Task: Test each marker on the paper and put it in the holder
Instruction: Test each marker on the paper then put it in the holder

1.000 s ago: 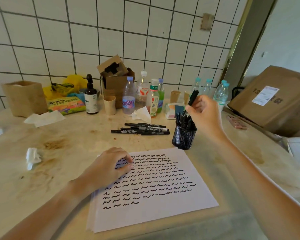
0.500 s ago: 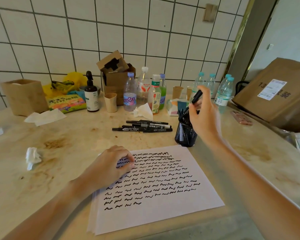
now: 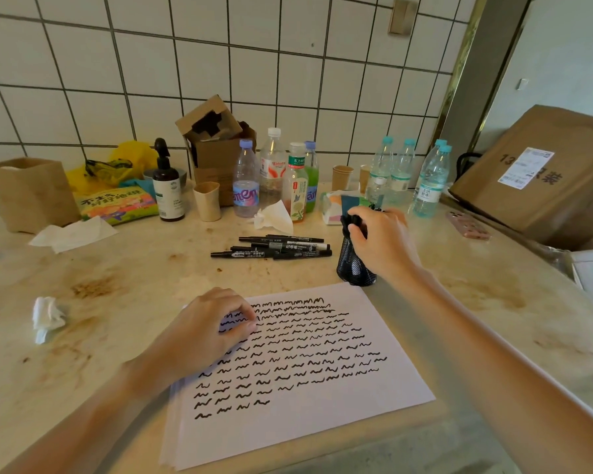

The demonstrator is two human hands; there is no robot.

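White tiled wall (image 3: 288,80) fills the top of the frame, and below it a stained, pale stone table (image 3: 124,295) runs edge to edge. Far right, a big cardboard box (image 3: 541,172) leans at the table's end. Along the wall sits a row of clutter: a brown paper bag (image 3: 28,193) at left, an open carton (image 3: 216,148) in the middle, water bottles (image 3: 401,172) to the right of centre.

Lower centre, the paper (image 3: 322,405), a stack of white sheets, is covered in rows of black squiggles. The left hand (image 3: 202,333) rests on its upper left corner, fingers curled under and pressing the sheet; nothing visible in its grip.

Just above the paper's top right corner stands the black mesh holder (image 3: 355,265), packed with markers. The right hand (image 3: 380,241) is over its mouth, fingers curled down around the marker tops (image 3: 351,221); whether it pinches a single marker, I cannot tell.

Left of the holder, at centre frame, a small bunch of loose markers (image 3: 274,248) lies flat on the table. A crumpled tissue (image 3: 47,316) sits at mid left.
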